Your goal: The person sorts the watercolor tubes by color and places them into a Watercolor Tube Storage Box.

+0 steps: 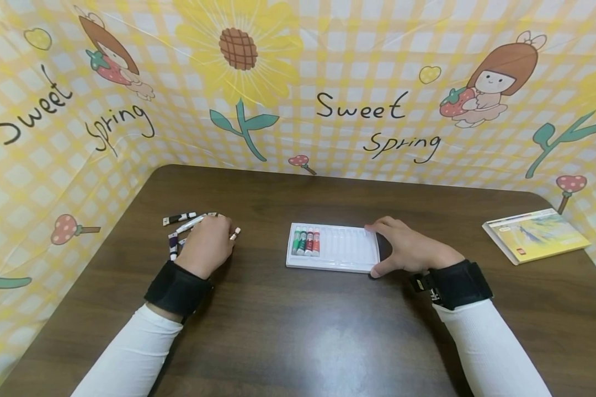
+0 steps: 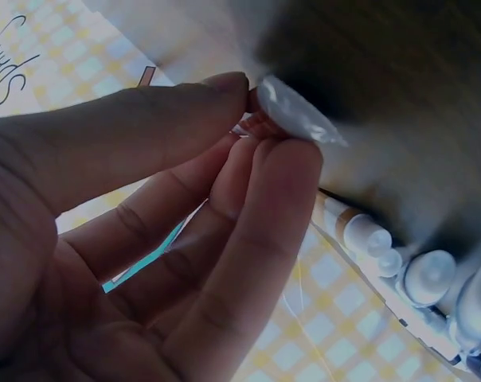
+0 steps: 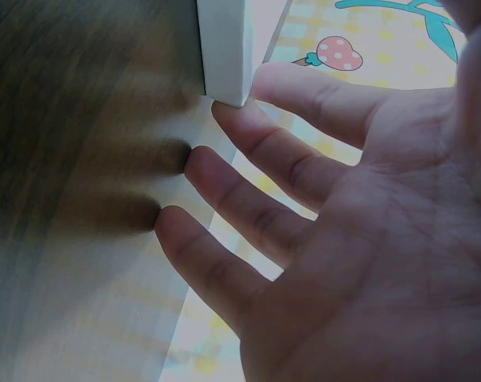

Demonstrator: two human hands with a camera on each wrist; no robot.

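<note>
In the head view my left hand [image 1: 206, 245] is at the left of the table, among several small paint tubes [image 1: 180, 218]. Between its thumb and fingertips it pinches a reddish-brown paint tube [image 2: 266, 121], whose flat, whitish end shows in the left wrist view; the rest is hidden by the fingers. A white plastic tray [image 1: 350, 245] lies mid-table, with several green and red tubes [image 1: 306, 242] side by side in its left slots. My right hand [image 1: 407, 245] holds the tray's right end, thumb at the near corner, fingers at the far one.
A yellow box [image 1: 536, 236] with a printed picture lies at the table's right side. Behind the brown table [image 1: 298, 331] and along its left hangs a yellow checked cloth [image 1: 338, 66].
</note>
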